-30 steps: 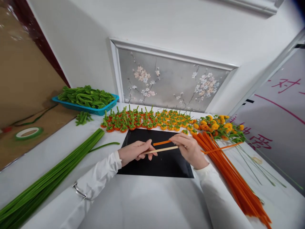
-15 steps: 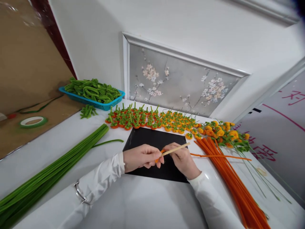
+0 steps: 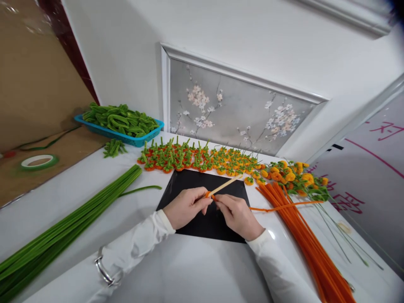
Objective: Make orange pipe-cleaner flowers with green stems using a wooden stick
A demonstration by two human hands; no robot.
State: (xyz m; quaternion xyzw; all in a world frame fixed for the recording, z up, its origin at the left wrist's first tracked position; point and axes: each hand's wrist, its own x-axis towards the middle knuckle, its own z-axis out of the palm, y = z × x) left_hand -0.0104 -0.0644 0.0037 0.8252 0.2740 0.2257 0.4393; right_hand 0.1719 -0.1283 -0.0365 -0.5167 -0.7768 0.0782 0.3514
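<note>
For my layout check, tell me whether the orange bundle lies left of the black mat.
No, the orange bundle lies right of the black mat; the green bundle lies left.

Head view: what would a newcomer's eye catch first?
Probably the orange pipe-cleaner bundle on the right, then the green bundle on the left. Between them, over a black mat, the left hand holds a wooden stick while the right hand pinches a single orange pipe cleaner.

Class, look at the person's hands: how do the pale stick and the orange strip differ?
Colour: the pale stick is tan, the orange strip bright orange.
Shape: the stick is straight, while the strip curls near the left hand.
Length: the strip trails past the right hand; the stick looks shorter.
Both are slender.
</note>
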